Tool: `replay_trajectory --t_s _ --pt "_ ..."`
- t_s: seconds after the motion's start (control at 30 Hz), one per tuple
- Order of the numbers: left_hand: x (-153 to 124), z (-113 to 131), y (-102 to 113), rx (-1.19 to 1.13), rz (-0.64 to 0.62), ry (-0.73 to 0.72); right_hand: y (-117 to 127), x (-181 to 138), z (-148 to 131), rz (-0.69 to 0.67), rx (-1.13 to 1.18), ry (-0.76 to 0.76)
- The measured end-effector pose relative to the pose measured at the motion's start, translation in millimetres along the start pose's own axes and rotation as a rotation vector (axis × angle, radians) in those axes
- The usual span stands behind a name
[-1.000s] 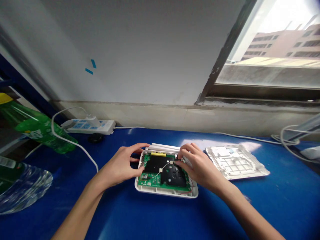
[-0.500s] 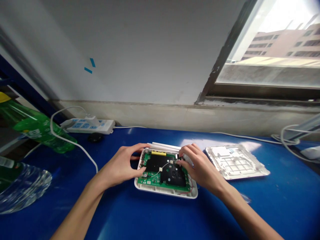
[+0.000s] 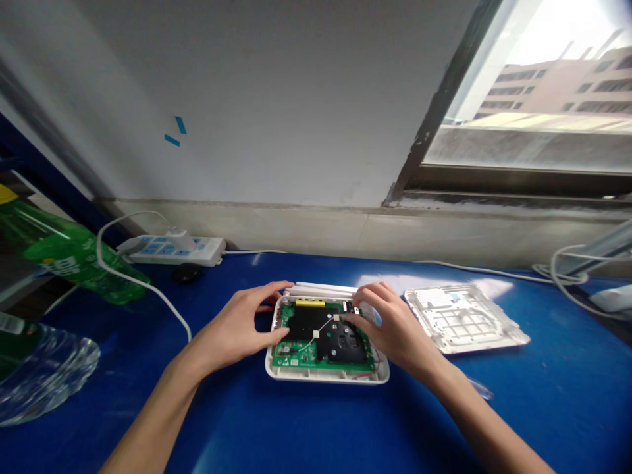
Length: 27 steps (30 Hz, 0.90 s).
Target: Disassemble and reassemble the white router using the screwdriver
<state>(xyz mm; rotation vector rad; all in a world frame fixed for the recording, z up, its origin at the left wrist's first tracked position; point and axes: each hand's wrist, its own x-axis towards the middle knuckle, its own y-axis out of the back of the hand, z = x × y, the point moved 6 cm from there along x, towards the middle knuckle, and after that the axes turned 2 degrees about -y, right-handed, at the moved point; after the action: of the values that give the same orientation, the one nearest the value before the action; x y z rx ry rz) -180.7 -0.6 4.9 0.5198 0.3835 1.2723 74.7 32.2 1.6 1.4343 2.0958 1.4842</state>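
An opened white router [image 3: 326, 376] lies on the blue table, antennas folded along its far edge. Inside it sits a green circuit board [image 3: 309, 359] with a black shield, a yellow port block and a thin white wire [image 3: 323, 326]. My left hand [image 3: 247, 319] grips the router's left side, thumb on the board's edge and fingers at the far corner. At the far right corner, my right hand [image 3: 388, 322] is closed, its thumb over the board near the wire's end and its fingers at the rim. What lies under those fingertips is hidden.
To the right lies the removed white cover [image 3: 469, 319], inner side up. A power strip [image 3: 172, 250], a black round object [image 3: 187, 272], a green bottle [image 3: 79, 257] and a clear bottle [image 3: 49, 372] stand at left. White cables [image 3: 567, 270] coil at far right.
The near edge of the router has shifted slightly away from me. Both hands keep their places on it, and the right thumb has moved a little.
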Motion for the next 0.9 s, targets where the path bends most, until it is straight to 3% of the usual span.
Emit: replay_trajectory --t_s 0.17,0.37,0.6,0.9 --pt "-4.0 1.1 -5.4 0.234 -0.058 -0.026 9.8 -7.6 -2.0 -0.088 0.048 0.000" --pt "-3.8 -3.2 -12.0 0.300 -0.113 0.007 12.0 -15.3 -2.2 -0.171 0.082 -0.035" --pt "-3.2 0.1 -15.9 0.280 -0.087 -0.025 2.7 -10.8 6.0 -0.053 0.112 -0.080" --pt "-3.5 -3.7 -19.9 0.278 -0.091 -0.035 3.3 -9.7 0.9 -0.041 0.114 -0.108"
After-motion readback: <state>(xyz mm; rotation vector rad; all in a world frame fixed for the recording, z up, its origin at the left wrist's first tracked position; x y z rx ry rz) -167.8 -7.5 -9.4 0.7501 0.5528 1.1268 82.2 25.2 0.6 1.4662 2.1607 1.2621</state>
